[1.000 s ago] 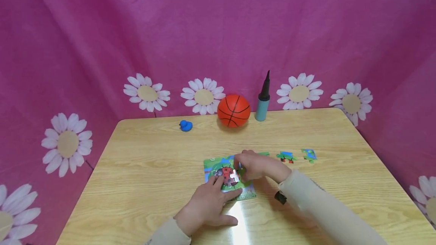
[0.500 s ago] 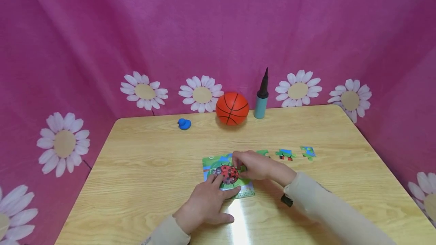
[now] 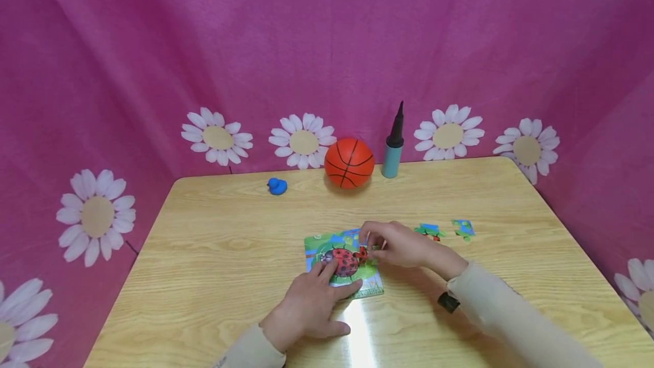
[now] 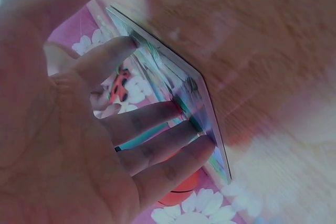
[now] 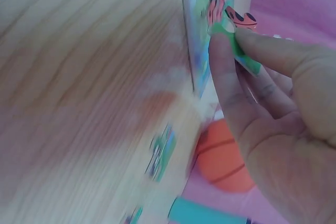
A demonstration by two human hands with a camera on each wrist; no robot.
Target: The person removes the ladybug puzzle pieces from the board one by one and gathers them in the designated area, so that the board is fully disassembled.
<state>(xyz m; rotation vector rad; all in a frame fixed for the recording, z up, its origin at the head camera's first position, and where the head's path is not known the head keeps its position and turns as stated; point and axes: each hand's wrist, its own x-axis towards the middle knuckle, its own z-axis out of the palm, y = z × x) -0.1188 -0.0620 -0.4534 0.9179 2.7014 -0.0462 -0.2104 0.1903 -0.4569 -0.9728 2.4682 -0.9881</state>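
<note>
A ladybug jigsaw puzzle (image 3: 323, 242) lies on the wooden table in its flat tray. My left hand (image 3: 309, 302) rests on its near-left part, fingers spread and fairly straight; in the left wrist view the fingertips touch the puzzle's surface. Above the puzzle's right side, my right hand (image 3: 403, 247) pinches a red and green puzzle piece (image 5: 242, 19) between thumb and fingers. That red piece (image 4: 120, 85) also shows behind the left hand in the left wrist view. Part of the puzzle's right side is hidden by the right hand.
Two loose puzzle pieces lie to the right: one partly hidden piece (image 3: 430, 230) and a blue-green piece (image 3: 464, 228). At the back stand a blue rubber duck (image 3: 277, 186), an orange ball (image 3: 349, 163) and a teal hand pump (image 3: 392, 161). A pink flowered curtain surrounds the table.
The white gap in the ladybug has been filled. My right hand has shifted right and now holds a red and green piece; the nearest loose piece no longer shows. The left hand stays put.
</note>
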